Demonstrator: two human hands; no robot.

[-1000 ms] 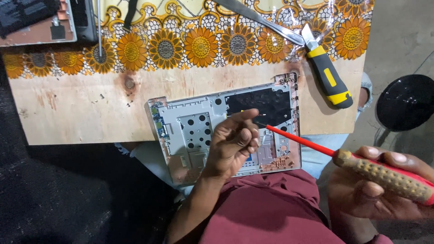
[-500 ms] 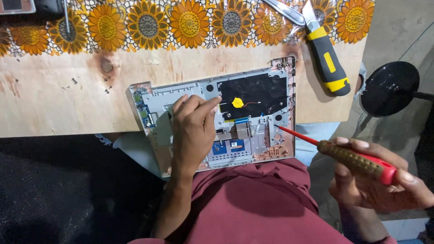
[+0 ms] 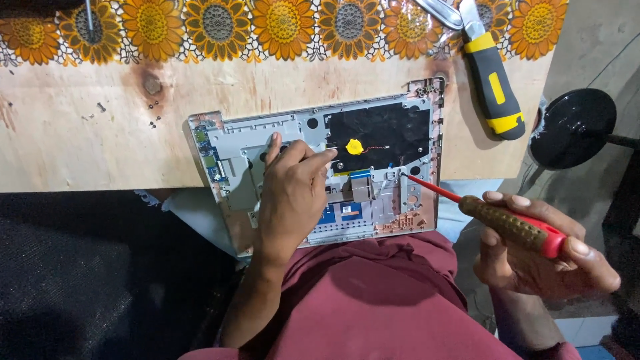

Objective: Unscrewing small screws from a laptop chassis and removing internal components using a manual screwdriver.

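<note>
An opened laptop base, grey inside with a black sheet and a small yellow disc, rests half on the wooden table edge and half on my lap. My left hand lies flat on its middle, fingers pointing toward the black sheet, holding nothing. My right hand grips a screwdriver with a brown and red handle. Its red shaft tip touches the right side of the base near a screw hole.
A yellow and black handled tool lies on the table's far right beside metal pliers. A sunflower-patterned cloth covers the table's back. Tiny screws lie loose on the wood. A round black stool seat stands at right.
My left hand opened from a pinch and slid left over the base. The screwdriver tip came down onto the base's right side. The view shifted to the right.
</note>
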